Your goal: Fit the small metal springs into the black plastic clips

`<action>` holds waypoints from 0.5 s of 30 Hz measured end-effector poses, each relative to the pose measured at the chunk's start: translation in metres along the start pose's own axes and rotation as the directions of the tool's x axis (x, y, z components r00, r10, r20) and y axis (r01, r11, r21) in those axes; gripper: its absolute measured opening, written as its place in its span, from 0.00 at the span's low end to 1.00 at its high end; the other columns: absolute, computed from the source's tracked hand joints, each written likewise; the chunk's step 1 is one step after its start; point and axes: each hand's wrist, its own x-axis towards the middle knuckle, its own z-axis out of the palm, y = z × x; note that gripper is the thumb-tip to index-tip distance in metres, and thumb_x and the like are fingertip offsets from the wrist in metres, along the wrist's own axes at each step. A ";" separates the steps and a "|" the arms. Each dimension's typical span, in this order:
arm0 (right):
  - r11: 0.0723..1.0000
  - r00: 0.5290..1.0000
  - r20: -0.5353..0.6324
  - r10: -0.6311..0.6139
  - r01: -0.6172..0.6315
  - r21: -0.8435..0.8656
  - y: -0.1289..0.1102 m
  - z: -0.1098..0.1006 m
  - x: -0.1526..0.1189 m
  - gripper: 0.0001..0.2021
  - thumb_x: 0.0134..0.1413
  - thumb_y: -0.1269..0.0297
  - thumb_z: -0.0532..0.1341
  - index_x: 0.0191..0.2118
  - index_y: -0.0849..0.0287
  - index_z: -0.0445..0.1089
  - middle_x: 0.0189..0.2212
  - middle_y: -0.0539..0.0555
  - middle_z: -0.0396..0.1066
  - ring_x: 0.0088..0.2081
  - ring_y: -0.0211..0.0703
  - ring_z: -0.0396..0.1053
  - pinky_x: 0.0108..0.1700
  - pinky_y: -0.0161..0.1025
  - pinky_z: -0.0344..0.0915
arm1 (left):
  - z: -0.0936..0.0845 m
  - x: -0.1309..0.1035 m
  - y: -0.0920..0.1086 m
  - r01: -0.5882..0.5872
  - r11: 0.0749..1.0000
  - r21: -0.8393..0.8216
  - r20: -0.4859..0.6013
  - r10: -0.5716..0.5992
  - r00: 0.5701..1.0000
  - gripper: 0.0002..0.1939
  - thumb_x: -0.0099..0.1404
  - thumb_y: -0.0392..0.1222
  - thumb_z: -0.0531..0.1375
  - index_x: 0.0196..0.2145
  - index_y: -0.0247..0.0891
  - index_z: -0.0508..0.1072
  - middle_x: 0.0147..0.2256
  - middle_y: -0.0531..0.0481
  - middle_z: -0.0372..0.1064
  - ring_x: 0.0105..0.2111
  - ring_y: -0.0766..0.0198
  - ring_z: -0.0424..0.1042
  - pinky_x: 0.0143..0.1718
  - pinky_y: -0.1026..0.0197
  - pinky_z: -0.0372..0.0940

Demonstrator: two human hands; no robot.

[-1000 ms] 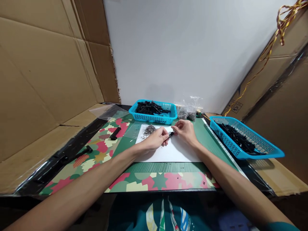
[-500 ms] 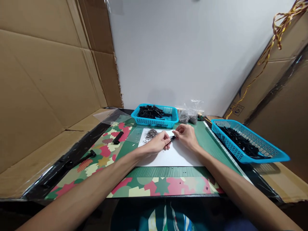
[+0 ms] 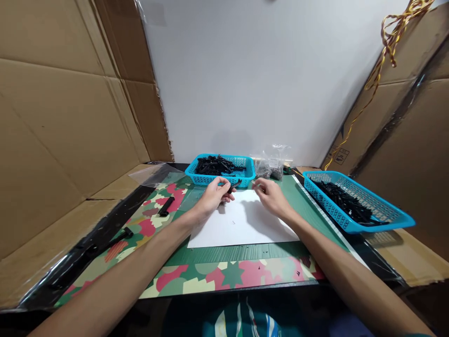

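Note:
Between the thumb and fingers of my left hand (image 3: 214, 195) is a slim black plastic piece (image 3: 235, 186), its far end pointing up and to the right. My right hand (image 3: 271, 195) is apart from it, fingertips pinched together; whatever they hold is too small to make out. Both hands are above a white sheet of paper (image 3: 252, 227). A tiny bent wire piece (image 3: 234, 223) lies on the sheet. My left hand mostly covers a pile of small metal pieces (image 3: 221, 204).
A blue basket (image 3: 220, 179) of black pieces stands behind the hands, another blue basket (image 3: 400, 220) to the right. Clear bags (image 3: 275, 166) of small metal parts sit at the back. Two black parts lie on the left, one a black bar (image 3: 166, 206). Cardboard walls (image 3: 70, 117) flank the table.
My left hand has moved up and left with the black piece, away from my right hand. The small wire piece now shows on the paper, and the metal pile is mostly covered.

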 end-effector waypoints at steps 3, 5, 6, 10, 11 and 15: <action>0.994 0.965 0.260 -0.032 0.057 -0.088 -0.012 0.006 -0.008 0.09 0.59 0.73 0.60 0.37 0.58 0.79 0.26 0.49 0.72 0.27 0.38 0.64 0.31 0.34 0.53 | -0.002 0.001 0.000 0.007 1.000 -0.013 -0.070 -0.008 0.997 0.09 0.70 0.42 0.64 0.36 0.37 0.68 0.33 0.48 0.77 0.28 0.67 0.75 0.30 0.66 0.66; 0.990 0.922 0.379 -0.083 0.119 -0.073 -0.020 0.011 -0.014 0.05 0.60 0.69 0.64 0.37 0.58 0.80 0.24 0.47 0.69 0.26 0.37 0.61 0.30 0.34 0.51 | -0.002 0.001 0.002 -0.007 1.000 -0.019 -0.108 0.005 0.994 0.05 0.69 0.38 0.62 0.35 0.36 0.70 0.33 0.48 0.76 0.28 0.67 0.74 0.30 0.66 0.65; 0.987 0.905 0.413 -0.108 0.146 -0.062 -0.023 0.013 -0.016 0.04 0.60 0.66 0.66 0.37 0.58 0.80 0.23 0.47 0.68 0.25 0.36 0.60 0.30 0.34 0.50 | -0.002 0.000 0.003 -0.017 1.000 -0.018 -0.119 0.015 0.993 0.03 0.68 0.37 0.61 0.34 0.36 0.70 0.33 0.48 0.76 0.28 0.67 0.74 0.30 0.66 0.65; 0.979 0.867 0.472 -0.159 0.200 -0.038 -0.026 0.015 -0.021 0.06 0.61 0.61 0.69 0.39 0.57 0.80 0.22 0.44 0.66 0.24 0.35 0.57 0.30 0.34 0.49 | -0.001 -0.003 0.008 -0.046 0.999 -0.010 -0.127 0.044 0.991 0.03 0.65 0.36 0.58 0.34 0.36 0.71 0.32 0.49 0.75 0.28 0.67 0.74 0.31 0.66 0.65; 0.978 0.859 0.484 -0.164 0.205 -0.033 -0.025 0.014 -0.020 0.06 0.62 0.61 0.69 0.40 0.57 0.80 0.22 0.44 0.66 0.24 0.35 0.57 0.31 0.34 0.49 | -0.001 -0.005 0.009 -0.051 0.999 -0.012 -0.124 0.049 0.991 0.02 0.65 0.37 0.59 0.34 0.37 0.71 0.32 0.49 0.75 0.28 0.67 0.74 0.31 0.66 0.64; 0.975 0.852 0.493 -0.175 0.219 -0.032 -0.023 0.014 -0.019 0.07 0.62 0.59 0.69 0.40 0.57 0.81 0.22 0.44 0.65 0.25 0.35 0.56 0.31 0.34 0.48 | 0.000 -0.008 0.010 -0.037 0.996 -0.075 -0.122 0.028 0.992 0.03 0.62 0.39 0.60 0.34 0.37 0.70 0.32 0.49 0.75 0.27 0.66 0.73 0.28 0.66 0.62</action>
